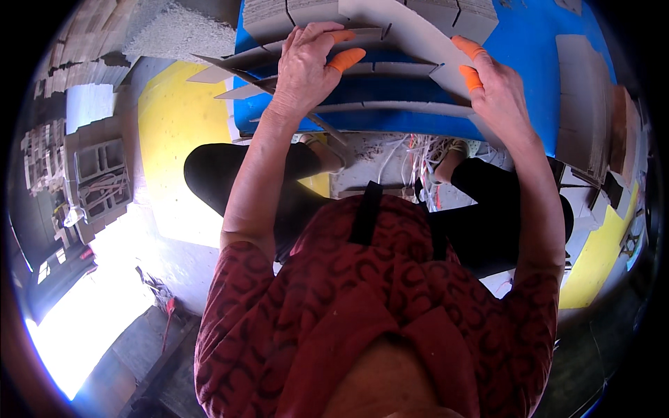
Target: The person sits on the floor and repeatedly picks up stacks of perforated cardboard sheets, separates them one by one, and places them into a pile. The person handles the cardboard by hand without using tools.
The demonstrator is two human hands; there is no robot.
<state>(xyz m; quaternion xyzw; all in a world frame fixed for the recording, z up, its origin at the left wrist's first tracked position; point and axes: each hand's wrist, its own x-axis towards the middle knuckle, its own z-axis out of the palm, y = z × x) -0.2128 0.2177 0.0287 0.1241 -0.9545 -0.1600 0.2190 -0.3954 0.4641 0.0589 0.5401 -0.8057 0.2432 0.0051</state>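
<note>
Several grey-brown slotted cardboard strips [404,68] stand on edge across the blue tabletop [529,83] in front of me. Crossing their left ends is a slanting strip [240,75]. My left hand [306,73], with orange covers on thumb and forefinger, is closed over the far crosswise strip [371,36]. My right hand [496,87], also with orange-covered thumb and finger, pinches the right edge of a long curved strip [418,35]. This strip slants over the right ends of the crosswise ones. Whether its slots are fitted into them I cannot tell.
Stacks of slotted cardboard [313,12] stand at the table's far edge. More cardboard [584,104] leans at the right. Yellow sheets [178,125] lie on the floor at left. Tangled strapping [432,157] lies between my feet. A grey crate [104,177] stands far left.
</note>
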